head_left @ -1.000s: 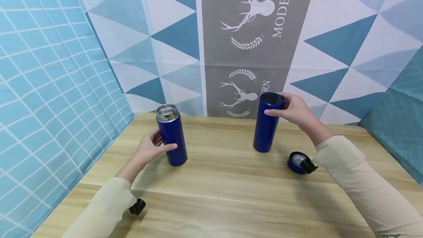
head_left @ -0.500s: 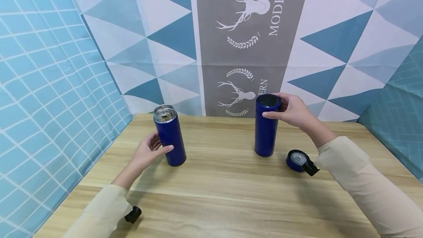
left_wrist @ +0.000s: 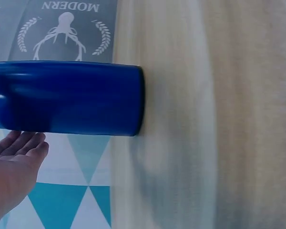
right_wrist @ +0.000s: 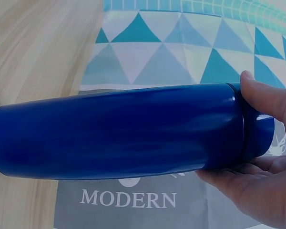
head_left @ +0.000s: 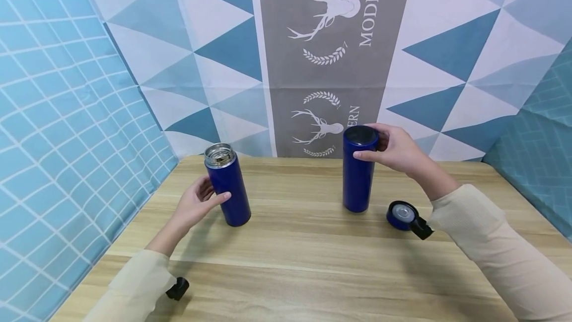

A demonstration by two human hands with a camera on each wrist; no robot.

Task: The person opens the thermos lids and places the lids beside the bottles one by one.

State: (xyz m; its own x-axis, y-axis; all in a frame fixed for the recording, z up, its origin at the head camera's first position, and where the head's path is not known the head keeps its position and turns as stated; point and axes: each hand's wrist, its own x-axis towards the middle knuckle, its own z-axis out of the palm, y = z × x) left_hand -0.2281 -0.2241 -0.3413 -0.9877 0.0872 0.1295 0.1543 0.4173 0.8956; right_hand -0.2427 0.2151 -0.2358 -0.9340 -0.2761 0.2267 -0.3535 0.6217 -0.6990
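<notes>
In the head view, an uncapped blue thermos bottle (head_left: 229, 190) stands on the left side of the table, its bare steel neck showing. My left hand (head_left: 195, 202) is around its lower half, thumb across the front and fingers behind. Seen from the left wrist, the fingers (left_wrist: 26, 145) lie along one side of that bottle. A second blue thermos bottle (head_left: 358, 178), lid on, stands upright at the right. Near its top, my right hand (head_left: 395, 149) grips it between thumb and fingers. The right wrist view shows the thumb (right_wrist: 264, 93) on the lid (right_wrist: 260, 126).
A loose blue lid (head_left: 402, 214) with a pale inside lies on the wooden table (head_left: 295, 252), close to the right sleeve. Black wrist cameras stick out below both sleeves. A patterned cloth (head_left: 321, 63) hangs along the table's back edge.
The right-hand bottle has gone from a slight tilt to upright, its base lower in the view. The left hand keeps its hold, and the head view has shifted slightly.
</notes>
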